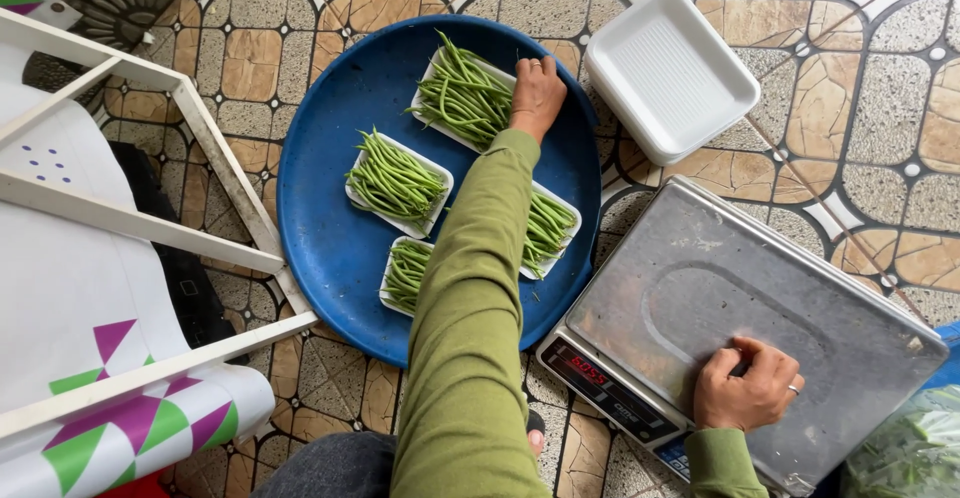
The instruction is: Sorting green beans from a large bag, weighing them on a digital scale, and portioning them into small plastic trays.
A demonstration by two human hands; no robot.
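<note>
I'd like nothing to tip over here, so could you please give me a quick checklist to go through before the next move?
1. Left hand steady on the far tray of green beans: ok, it rests on the tray's right edge; whether it has a grip, cannot tell.
2. Right hand clear of the scale platter: not ok, it rests on the metal top.
3. All four bean trays inside the blue round tray: ok.
4. Empty white foam tray free to take: ok, it lies alone on the tiled floor.
5. Scale display showing zero: cannot tell.
</note>
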